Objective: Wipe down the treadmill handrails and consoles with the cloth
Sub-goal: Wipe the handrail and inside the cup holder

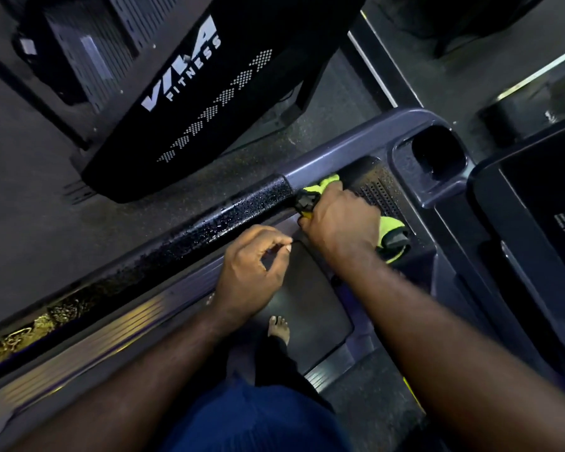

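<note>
The black foam-covered handrail (209,223) runs diagonally from lower left to the grey console frame (356,148); its surface glistens with droplets. My right hand (338,220) is closed on a neon yellow-green cloth (392,231) and presses it where the foam grip meets the grey rail. Cloth also shows above the knuckles. My left hand (252,269) hovers just below the rail, fingers curled with thumb and forefinger pinched, holding nothing I can make out. A cup holder (437,154) and a perforated panel (379,194) sit right of the cloth.
The dark console screen (535,223) fills the right edge. A neighbouring black machine marked "VIVA FITNESS" (183,93) stands beyond the rail. Below are the treadmill deck (307,305), a ribbed side rail (95,347), my bare foot (278,327) and blue shorts.
</note>
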`<action>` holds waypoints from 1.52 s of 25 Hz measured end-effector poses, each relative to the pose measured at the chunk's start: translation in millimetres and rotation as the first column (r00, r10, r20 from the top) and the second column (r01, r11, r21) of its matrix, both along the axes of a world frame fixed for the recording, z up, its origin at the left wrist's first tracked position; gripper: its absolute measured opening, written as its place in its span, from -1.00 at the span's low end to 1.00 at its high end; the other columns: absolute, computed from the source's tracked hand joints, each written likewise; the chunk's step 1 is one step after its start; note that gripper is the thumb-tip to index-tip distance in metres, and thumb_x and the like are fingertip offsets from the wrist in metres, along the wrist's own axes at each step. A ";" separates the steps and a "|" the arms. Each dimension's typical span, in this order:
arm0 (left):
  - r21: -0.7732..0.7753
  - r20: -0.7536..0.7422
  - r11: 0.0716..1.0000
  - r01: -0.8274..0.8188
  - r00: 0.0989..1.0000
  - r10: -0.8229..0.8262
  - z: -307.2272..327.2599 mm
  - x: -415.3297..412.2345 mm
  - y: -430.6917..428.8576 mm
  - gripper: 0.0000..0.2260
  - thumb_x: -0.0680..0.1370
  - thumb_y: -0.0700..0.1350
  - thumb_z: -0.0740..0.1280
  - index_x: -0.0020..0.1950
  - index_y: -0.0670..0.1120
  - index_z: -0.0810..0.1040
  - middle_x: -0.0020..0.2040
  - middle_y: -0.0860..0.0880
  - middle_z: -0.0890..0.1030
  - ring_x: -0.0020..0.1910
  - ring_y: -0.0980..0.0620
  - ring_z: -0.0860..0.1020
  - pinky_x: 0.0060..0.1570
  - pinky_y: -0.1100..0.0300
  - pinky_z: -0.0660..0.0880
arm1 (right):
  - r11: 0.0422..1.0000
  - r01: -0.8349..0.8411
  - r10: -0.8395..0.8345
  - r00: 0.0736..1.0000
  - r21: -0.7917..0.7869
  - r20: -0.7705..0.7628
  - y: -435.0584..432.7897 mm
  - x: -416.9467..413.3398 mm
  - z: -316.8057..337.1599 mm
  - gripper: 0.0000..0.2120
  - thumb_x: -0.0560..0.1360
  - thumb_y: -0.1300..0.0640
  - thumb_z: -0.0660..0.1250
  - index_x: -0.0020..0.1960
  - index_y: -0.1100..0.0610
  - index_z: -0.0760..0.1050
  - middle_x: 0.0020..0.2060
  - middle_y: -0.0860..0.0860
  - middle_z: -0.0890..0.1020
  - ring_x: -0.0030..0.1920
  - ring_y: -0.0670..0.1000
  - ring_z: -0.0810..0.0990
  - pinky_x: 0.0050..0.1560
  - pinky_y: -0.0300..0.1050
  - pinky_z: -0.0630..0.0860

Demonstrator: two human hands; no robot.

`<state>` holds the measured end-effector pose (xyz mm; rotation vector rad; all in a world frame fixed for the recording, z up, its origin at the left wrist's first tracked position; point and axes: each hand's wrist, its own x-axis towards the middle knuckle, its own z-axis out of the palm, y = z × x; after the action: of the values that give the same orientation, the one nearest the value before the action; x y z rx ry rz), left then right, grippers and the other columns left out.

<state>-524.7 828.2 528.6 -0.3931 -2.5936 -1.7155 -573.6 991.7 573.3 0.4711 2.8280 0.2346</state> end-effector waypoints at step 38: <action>-0.055 0.016 0.949 0.309 0.951 -0.309 22.0 -41.0 6.3 -0.71 0.56 -0.31 0.40 0.27 -0.15 0.66 0.32 -0.03 0.66 0.27 0.13 0.63 0.34 0.06 0.57 | 0.934 -0.339 0.338 0.941 0.116 0.032 36.7 120.0 5.6 -0.20 0.62 -0.18 0.28 0.71 -0.15 -0.08 0.70 0.13 0.07 0.51 0.21 0.35 0.30 0.22 0.34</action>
<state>-565.7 834.5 550.6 -0.8381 -2.7081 -1.7255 -453.6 1028.4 578.9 -0.0022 2.8781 0.4741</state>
